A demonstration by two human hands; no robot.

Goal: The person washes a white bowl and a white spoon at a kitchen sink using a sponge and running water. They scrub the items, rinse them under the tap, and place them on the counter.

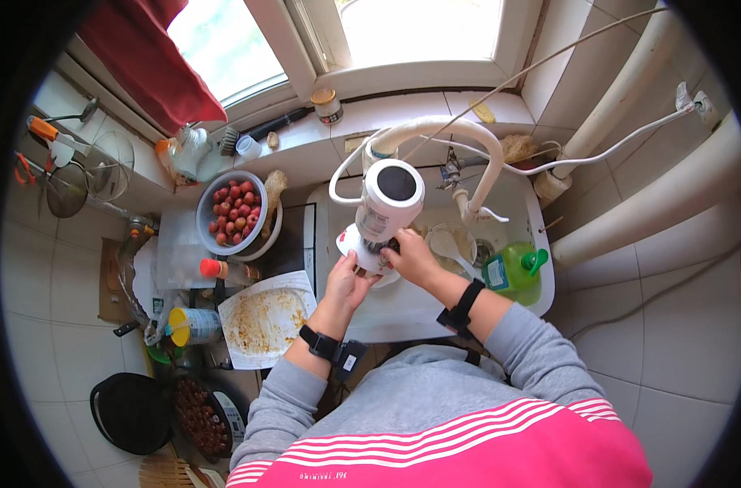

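My left hand (348, 282) grips a white bowl with red markings (349, 239) by its lower edge, tilted over the white sink (401, 317). Against the bowl, my right hand (418, 259) presses a dark scouring pad (382, 245), partly hidden by the fingers. A white cylindrical faucet unit (379, 222) with a dark round top stands just above and covers part of the bowl. In the sink, right of my hands, a white spoon or ladle (448, 247) lies over a clear round dish. A green dish soap bottle with a pump (514, 274) stands at the sink's right end.
A bowl of red fruit (236, 210) sits left of the sink, beside a loofah (274, 198). Below are a red-capped jar (214, 268), a soiled white tray (263, 317) and an open cooker (202, 418) holding brown food. A thick curved pipe (492, 146) arches over the sink.
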